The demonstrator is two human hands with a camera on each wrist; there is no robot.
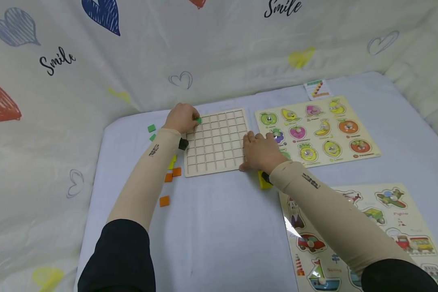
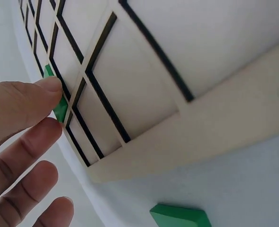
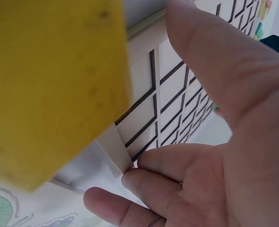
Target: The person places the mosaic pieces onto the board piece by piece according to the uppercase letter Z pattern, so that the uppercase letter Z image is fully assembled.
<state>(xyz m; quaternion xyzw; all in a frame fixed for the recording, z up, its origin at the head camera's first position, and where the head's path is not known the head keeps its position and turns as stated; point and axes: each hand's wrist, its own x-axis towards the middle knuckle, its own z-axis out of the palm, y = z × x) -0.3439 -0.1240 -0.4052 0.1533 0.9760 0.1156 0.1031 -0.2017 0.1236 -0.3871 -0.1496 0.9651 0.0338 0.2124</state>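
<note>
Tile (image 1: 198,120) sits pinched in my left hand (image 1: 182,117); my right hand (image 1: 261,152), fingers apart, touches the board (image 1: 219,145). Placing looks underway; I'd square it before release.

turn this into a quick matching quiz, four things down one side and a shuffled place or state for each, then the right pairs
Column one
1. left hand
2. orange tiles
3. right hand
4. fruit board

Column two
A. touching the right edge of the grid board
B. lying beyond the vehicle board
C. pinching a green tile
D. lying on the cloth to the left of the grid board

Right pairs: 1-C, 2-D, 3-A, 4-B
</note>
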